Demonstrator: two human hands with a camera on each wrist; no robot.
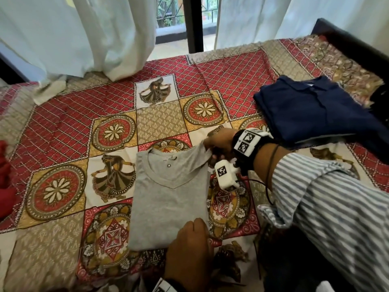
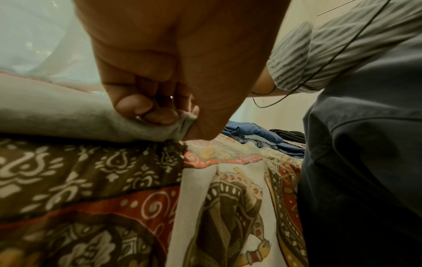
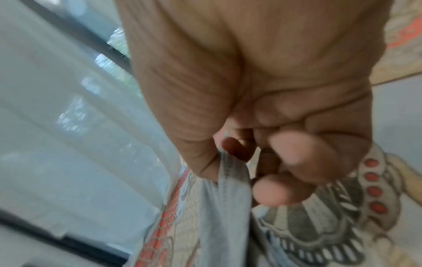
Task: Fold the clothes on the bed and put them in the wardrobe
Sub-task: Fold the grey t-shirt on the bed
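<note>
Red garment (image 1: 6, 178): bunched at the bed's far left edge, not yet folded by the look of it.
Bedspread (image 1: 63, 127): patterned, covers the bed; the clothes lie on it.
Grey T-shirt (image 1: 168, 199): lies flat mid-bed, neck away from the person, sides tucked into a long narrow panel.
Left hand (image 1: 189, 245): at the near hem's right corner; the left wrist view shows thumb and fingers pinching grey fabric.
Right hand (image 1: 219, 142): pinching the far right shoulder corner, lifting it slightly.
Handling: soft, light, limp knit; likely to sag and slide unless both corners on one edge are held, as now.
Navy shirt (image 1: 315, 110): folded, at the right, well apart.
</note>
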